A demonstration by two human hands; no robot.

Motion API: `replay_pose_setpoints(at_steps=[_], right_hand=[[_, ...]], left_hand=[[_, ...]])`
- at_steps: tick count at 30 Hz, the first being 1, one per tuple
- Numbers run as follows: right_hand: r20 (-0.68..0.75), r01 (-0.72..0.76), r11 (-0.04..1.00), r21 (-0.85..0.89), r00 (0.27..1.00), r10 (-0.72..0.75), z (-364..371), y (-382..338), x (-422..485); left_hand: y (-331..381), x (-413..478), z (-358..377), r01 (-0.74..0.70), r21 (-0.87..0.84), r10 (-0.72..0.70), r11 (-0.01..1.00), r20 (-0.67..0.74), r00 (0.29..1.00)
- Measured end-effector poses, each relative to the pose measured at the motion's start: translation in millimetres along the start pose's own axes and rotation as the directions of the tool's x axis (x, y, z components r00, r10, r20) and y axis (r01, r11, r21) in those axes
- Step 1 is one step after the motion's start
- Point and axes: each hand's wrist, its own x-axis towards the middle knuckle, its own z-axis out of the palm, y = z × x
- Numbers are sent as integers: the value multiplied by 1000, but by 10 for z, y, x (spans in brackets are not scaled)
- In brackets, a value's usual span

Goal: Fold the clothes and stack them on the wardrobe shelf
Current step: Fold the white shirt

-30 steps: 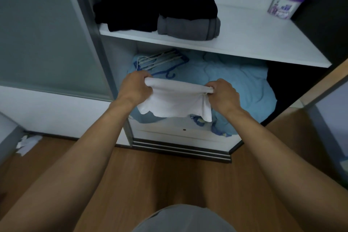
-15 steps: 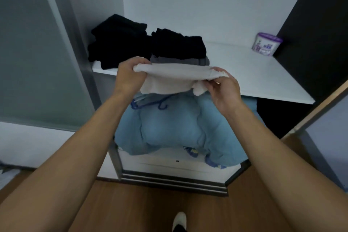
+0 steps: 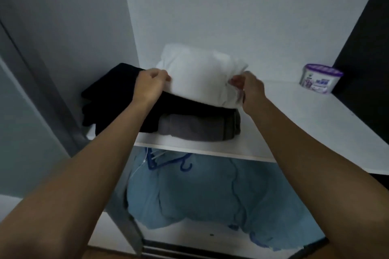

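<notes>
A folded white garment (image 3: 200,75) lies on top of a stack made of a black folded garment (image 3: 189,105) over a grey one (image 3: 195,130), on the white wardrobe shelf (image 3: 294,124). My left hand (image 3: 150,85) pinches the white garment's left edge. Its right front corner is gripped by my right hand (image 3: 249,88). Another pile of black clothes (image 3: 105,99) sits at the shelf's left end, partly behind my left forearm.
A small white and purple tub (image 3: 320,81) stands at the shelf's back right. Below the shelf lies a bulky light blue quilt (image 3: 210,191) with blue hangers (image 3: 166,159) on it. A grey sliding door frame (image 3: 42,94) runs down the left side.
Both hands have lifted the folded white garment from below shelf level up and forward onto the black and grey stack. The camera has tilted upward and moved closer.
</notes>
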Motion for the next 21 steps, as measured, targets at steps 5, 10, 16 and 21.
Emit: replay_pose_setpoints(at_steps=[5,10,16,21], right_hand=[[-4,10,879,-476,1000,-14,-17,388,588],[79,146,749,-647,989,-125,-2,423,784],[130,334,628,-703,929,-348,126,300,908],[186,243,373,-895,965,-183,183,473,894]], left_hand=[[-347,418,277,199,280,-222,939,56,973],[-356,687,293,113,445,-181,888,114,977],[-354,860,289,41,574,-26,818,-34,999],[-586,735,328,39,695,-113,718,62,992]])
